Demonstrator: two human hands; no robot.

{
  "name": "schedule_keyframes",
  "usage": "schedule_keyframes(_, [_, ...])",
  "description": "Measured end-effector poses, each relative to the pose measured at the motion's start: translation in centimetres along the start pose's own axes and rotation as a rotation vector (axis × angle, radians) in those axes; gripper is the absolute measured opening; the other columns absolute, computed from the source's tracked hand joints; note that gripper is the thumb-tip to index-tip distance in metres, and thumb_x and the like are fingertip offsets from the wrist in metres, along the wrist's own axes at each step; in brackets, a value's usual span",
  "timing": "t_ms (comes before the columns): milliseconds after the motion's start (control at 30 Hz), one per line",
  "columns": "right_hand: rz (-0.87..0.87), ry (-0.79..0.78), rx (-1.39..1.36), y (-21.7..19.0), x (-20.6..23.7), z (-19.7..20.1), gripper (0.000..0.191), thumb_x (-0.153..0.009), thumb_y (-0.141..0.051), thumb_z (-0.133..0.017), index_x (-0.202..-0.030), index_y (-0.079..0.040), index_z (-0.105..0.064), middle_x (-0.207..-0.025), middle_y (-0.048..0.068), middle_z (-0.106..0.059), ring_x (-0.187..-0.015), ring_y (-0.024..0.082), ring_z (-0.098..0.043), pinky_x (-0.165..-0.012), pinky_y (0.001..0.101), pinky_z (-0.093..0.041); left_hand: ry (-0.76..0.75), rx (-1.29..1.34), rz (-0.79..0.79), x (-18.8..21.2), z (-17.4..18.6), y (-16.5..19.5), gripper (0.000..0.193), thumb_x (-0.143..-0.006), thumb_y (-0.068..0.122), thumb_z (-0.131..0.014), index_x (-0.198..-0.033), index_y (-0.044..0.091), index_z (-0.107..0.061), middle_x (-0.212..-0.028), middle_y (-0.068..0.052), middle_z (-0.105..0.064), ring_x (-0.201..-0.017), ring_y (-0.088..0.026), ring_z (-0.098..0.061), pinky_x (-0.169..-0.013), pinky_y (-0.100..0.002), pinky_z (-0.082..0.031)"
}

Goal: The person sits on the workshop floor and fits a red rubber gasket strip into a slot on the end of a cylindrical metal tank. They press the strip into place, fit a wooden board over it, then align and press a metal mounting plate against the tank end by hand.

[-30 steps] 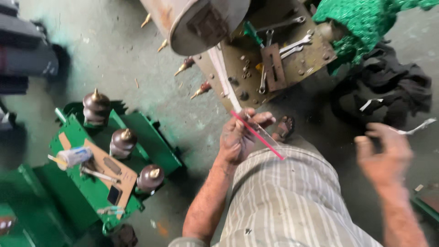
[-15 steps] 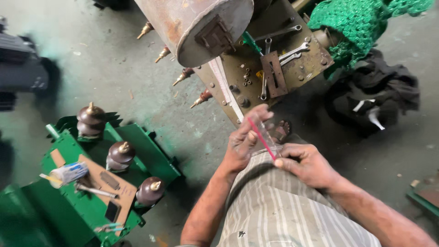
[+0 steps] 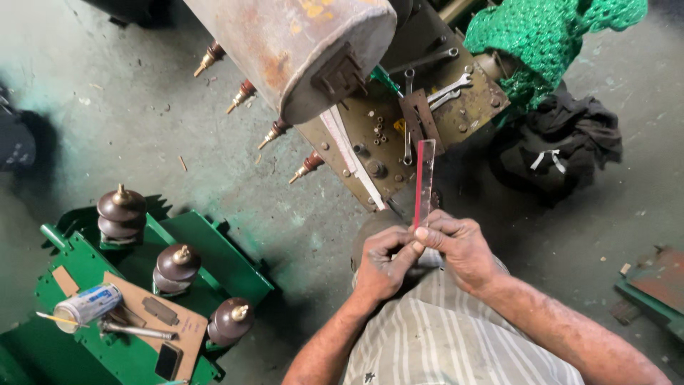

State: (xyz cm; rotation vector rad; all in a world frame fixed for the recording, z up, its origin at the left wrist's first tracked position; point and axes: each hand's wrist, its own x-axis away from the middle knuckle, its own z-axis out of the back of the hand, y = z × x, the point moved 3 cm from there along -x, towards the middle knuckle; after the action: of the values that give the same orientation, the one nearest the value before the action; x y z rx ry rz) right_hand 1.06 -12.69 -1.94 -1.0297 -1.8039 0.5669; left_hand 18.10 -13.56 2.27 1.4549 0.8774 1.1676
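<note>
Above the lap, both hands pinch the lower end of 1 clear ruler with a red edge.
Left hand point(image 3: 381, 260) and right hand point(image 3: 459, 246) close on the ruler point(image 3: 425, 182), upright before the rusty tank point(image 3: 299, 50); thin plastic may snap or slip onto the floor point(image 3: 142, 121). Fingers hide its lower end; its markings are unreadable.

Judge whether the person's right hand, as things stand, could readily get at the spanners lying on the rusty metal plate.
Probably not at once: the right hand and left hand both pinch the clear ruler with a red edge. Otherwise the spanners lie uncovered on the plate ahead, nothing between.
</note>
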Motion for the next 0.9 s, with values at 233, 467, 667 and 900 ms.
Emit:
schedule_keyframes(233, [-0.083, 0.009, -0.151, -0.1, -1.0, -0.3, 0.017, -0.092, -0.007, -0.077, -0.081, 0.004, -0.07, -0.091, 0.005, -0.061, -0.085, 0.016, -0.058, -0.079, 0.0327, -0.048, 0.021, -0.209, -0.167, 1.6, 0.8, 0.3, 0.017, -0.088, 0.01, -0.074, -0.079, 0.0, -0.063, -0.076, -0.009, -0.061, -0.069, -0.022, -0.061, -0.066, -0.034, -0.048])
schedule_keyframes(467, [0.392, 0.512, 0.527, -13.6, -7.2, 5.7, 0.019, -0.083, -0.02, -0.083, -0.093, -0.005, -0.074, -0.093, 0.005, -0.067, -0.086, 0.017, -0.064, -0.082, 0.0415, -0.061, -0.132, -0.096, -0.211, 4.3, -0.6, 0.5, 0.014, -0.089, 0.01, -0.071, -0.083, -0.001, -0.065, -0.08, -0.01, -0.063, -0.072, -0.023, -0.063, -0.067, -0.035, -0.049])
schedule_keyframes(667, [0.57, 0.205, 0.78, -10.5, -3.2, 8.3, 0.01, -0.101, -0.002, -0.071, -0.091, -0.003, -0.071, -0.094, 0.005, -0.072, -0.087, 0.012, -0.065, -0.091, 0.0293, -0.055, -0.033, -0.04, -0.171, 4.4, -1.5, 1.7, 0.018, -0.094, 0.012, -0.071, -0.083, -0.002, -0.065, -0.082, -0.008, -0.065, -0.074, -0.018, -0.061, -0.067, -0.031, -0.047])
schedule_keyframes(900, [-0.124, -0.056, 0.159, -5.3, 2.6, 5.4, 0.024, -0.09, -0.01, -0.065, -0.11, 0.0, -0.074, -0.098, 0.006, -0.076, -0.091, 0.015, -0.069, -0.081, 0.0302, -0.057, 0.036, -0.012, -0.124, 2.3, -3.6, 2.4, 0.016, -0.097, 0.012, -0.069, -0.088, -0.001, -0.069, -0.083, -0.007, -0.066, -0.076, -0.016, -0.062, -0.069, -0.03, -0.048])
